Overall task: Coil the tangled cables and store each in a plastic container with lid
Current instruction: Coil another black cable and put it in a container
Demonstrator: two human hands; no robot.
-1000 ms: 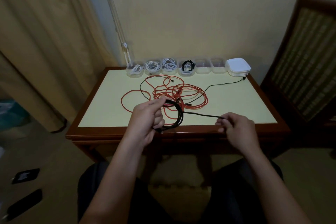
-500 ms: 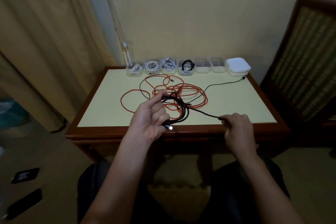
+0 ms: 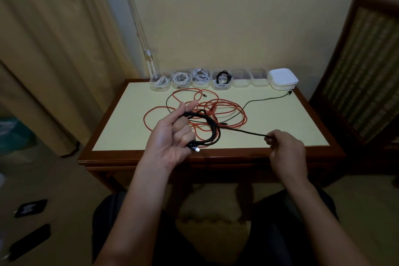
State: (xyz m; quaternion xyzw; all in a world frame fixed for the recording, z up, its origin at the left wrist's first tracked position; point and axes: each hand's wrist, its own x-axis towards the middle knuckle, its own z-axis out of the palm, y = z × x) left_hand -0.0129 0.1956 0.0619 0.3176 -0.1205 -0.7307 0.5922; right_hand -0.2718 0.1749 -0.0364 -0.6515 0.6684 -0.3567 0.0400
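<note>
Head view. A: Where's the black cable (image 3: 244, 131)?
B: Centre frame. Its coil (image 3: 216, 134) hangs from the left hand (image 3: 170, 136), whose fingers curl round the loops.
A: And the loose length?
B: It slants from the coil down to the right, into the right hand (image 3: 285, 147), which pinches it. That hand is nearer, so I'd judge it feeds the next loop leftward.
</note>
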